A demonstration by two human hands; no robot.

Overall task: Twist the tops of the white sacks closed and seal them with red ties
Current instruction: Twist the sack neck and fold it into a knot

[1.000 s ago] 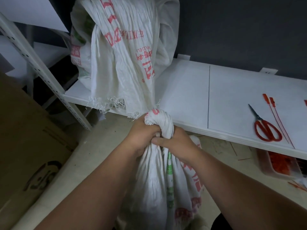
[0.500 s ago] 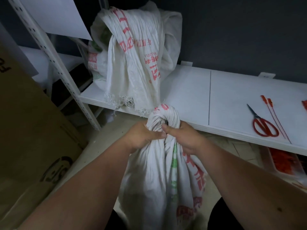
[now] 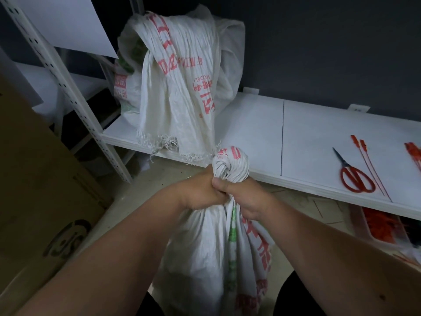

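Left hand [image 3: 200, 190] and right hand [image 3: 245, 197] grip the sack's [image 3: 211, 258] twisted top [image 3: 230, 164]

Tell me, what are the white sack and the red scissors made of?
The white sack looks like woven plastic cloth: matte, crinkly, and a similar sack on the shelf has frayed threads at its edge. The scissors seem to have dark metal blades and red handles, probably plastic or coated; the picture leaves that open.
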